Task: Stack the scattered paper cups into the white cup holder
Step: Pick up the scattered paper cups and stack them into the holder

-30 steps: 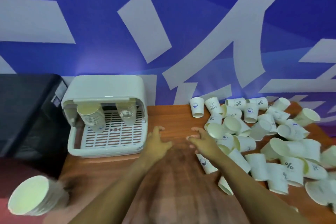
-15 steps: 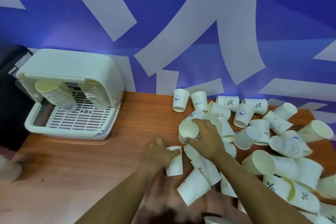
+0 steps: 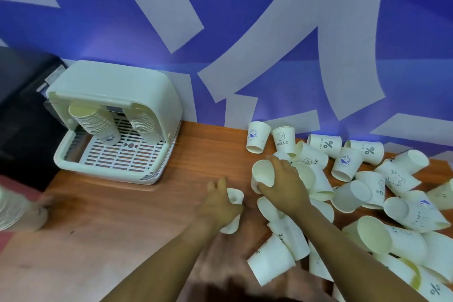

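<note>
Both hands gripping: left hand (image 3: 219, 206) on one cup (image 3: 232, 211), right hand (image 3: 284, 185) on another cup (image 3: 263, 175), probably. We nest them rim-up before the holder (image 3: 117, 95).

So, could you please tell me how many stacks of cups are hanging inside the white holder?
2: a left stack of nested paper cups and a right stack, both under the white plastic cup holder hood. None appear hidden.

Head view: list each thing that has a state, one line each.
Cup holder: lid up, two cup stacks inside.
Left hand: grips a lying cup.
Right hand: grips a tilted cup.
Cup pile: mostly tipped over.
HELLO cup: upside down.
</note>
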Action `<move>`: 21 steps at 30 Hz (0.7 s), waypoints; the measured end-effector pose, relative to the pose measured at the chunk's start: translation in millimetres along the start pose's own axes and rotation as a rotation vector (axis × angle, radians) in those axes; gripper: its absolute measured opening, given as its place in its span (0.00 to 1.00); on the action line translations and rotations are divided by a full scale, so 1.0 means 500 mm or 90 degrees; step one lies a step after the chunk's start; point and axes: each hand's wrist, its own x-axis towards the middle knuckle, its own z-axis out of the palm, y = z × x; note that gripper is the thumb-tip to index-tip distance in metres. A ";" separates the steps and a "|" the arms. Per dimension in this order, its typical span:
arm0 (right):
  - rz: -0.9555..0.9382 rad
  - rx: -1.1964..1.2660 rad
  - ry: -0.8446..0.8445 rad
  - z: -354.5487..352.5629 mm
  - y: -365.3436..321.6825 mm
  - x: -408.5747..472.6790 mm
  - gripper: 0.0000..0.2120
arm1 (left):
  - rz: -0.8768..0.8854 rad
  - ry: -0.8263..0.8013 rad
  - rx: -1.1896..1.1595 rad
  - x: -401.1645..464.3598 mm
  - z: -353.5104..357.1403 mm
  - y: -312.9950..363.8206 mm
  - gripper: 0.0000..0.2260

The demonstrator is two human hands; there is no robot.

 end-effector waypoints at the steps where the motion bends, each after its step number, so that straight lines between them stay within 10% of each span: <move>1: 0.002 -0.003 0.014 -0.007 -0.008 0.001 0.34 | 0.020 0.011 0.019 -0.007 -0.020 0.000 0.36; 21: -0.045 0.030 0.036 0.074 -0.493 -0.039 0.30 | 0.155 0.119 0.254 -0.077 -0.532 -0.207 0.33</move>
